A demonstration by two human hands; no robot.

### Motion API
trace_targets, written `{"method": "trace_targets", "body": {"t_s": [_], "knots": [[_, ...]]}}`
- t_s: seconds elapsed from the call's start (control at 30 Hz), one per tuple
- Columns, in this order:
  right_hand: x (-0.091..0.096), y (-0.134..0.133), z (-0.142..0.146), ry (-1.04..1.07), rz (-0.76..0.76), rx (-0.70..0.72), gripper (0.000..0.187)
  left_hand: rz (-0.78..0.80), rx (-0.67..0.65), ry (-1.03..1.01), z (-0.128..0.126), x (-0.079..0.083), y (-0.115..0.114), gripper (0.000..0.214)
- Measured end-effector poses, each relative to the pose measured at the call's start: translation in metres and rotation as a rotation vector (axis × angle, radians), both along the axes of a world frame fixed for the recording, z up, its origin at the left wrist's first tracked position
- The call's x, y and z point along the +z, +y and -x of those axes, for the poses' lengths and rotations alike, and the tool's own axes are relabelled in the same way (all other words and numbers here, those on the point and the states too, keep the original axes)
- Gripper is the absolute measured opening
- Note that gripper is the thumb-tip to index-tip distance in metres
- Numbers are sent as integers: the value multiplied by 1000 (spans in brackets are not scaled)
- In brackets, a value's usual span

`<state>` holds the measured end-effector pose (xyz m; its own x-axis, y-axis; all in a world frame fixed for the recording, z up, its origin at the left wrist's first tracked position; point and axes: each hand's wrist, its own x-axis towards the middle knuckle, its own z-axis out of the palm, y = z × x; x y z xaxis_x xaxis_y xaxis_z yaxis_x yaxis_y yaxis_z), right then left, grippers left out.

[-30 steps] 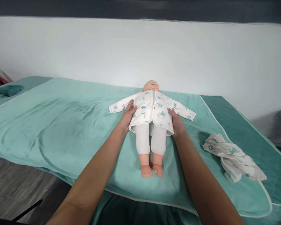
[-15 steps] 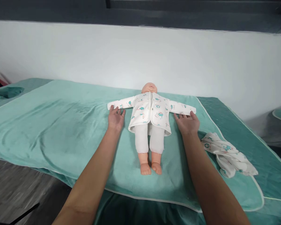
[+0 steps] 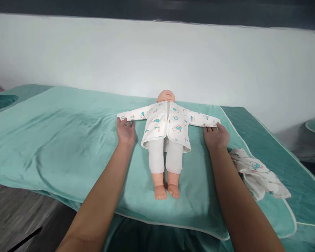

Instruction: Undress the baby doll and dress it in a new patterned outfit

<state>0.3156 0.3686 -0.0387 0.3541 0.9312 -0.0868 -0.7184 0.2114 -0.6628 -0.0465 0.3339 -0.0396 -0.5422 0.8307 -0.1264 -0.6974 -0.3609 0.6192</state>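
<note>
A baby doll (image 3: 160, 191) lies on its back, feet toward me, with its arms spread. It wears a white printed jacket (image 3: 156, 127), whose front edges meet near the middle, over white legs. My left hand (image 3: 126, 133) is palm up, with its fingers apart, at the cuff of the sleeve on the left. At the opposite cuff rests my right hand (image 3: 216, 137), also palm up, its thumb touching the sleeve end. The fingertips of both hands are partly hidden by the sleeves.
A crumpled white printed cloth (image 3: 265, 175) lies beyond my right forearm. The green padded cover (image 3: 68, 140) spreads under the doll, with a white wall (image 3: 157, 56) behind it. Grey flooring (image 3: 13, 206) shows at the lower left.
Both hands have shifted outward toward the sleeve ends. The sleeve on the left reaches slightly farther out. The view has tilted down a little.
</note>
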Motion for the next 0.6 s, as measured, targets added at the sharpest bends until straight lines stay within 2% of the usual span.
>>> {"method": "trace_targets", "body": {"t_s": [0.13,0.2,0.3,0.4,0.5,0.6], "knots": [[-1,1,0,-53,20,-139,43,11,42,43,0,0,0,74],[-1,1,2,-97,58,-162,47,13,57,31,1,0,0,74],[-1,2,5,-136,99,-152,32,18,73,35,4,0,0,72],[0,3,3,-127,93,-140,18,14,74,41,8,-1,0,56],[-1,6,-2,-108,85,-130,15,-13,78,4,12,-1,0,45],[-4,10,-7,-104,73,-131,19,-20,83,5,12,-1,1,51]]}}
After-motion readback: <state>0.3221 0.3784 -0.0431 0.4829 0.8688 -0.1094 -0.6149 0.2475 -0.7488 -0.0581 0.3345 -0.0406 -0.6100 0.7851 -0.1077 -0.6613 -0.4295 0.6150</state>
